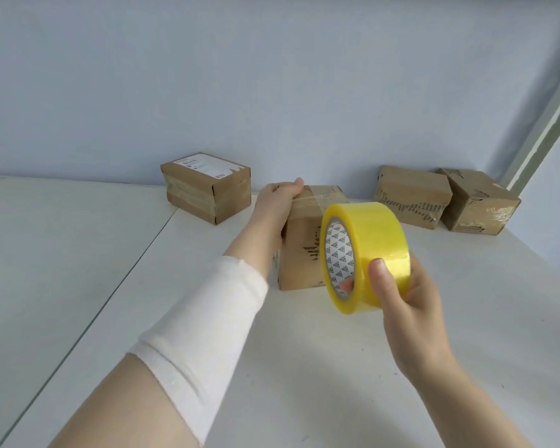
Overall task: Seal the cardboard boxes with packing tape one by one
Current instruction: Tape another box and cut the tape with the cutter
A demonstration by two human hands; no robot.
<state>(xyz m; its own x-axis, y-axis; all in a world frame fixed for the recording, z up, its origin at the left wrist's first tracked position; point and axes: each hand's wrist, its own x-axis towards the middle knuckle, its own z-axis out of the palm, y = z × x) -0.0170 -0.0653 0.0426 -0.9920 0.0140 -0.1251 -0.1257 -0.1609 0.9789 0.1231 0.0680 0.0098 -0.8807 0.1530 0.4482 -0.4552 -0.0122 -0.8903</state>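
Observation:
A cardboard box (301, 253) stands in the middle of the white table, with clear tape across its top. My left hand (277, 202) lies over the box's top left edge, fingers curled on it. My right hand (401, 295) holds a yellow roll of packing tape (369, 250) in front of the box, thumb on the roll's outer face and fingers behind and inside the core. A stretch of tape appears to run from the roll to the box top. The roll hides the box's right side.
A labelled box (207, 185) sits at the back left. Two more cardboard boxes (413, 195) (479, 202) stand at the back right by the wall. A seam (126, 273) runs through the white table (304, 367) on the left.

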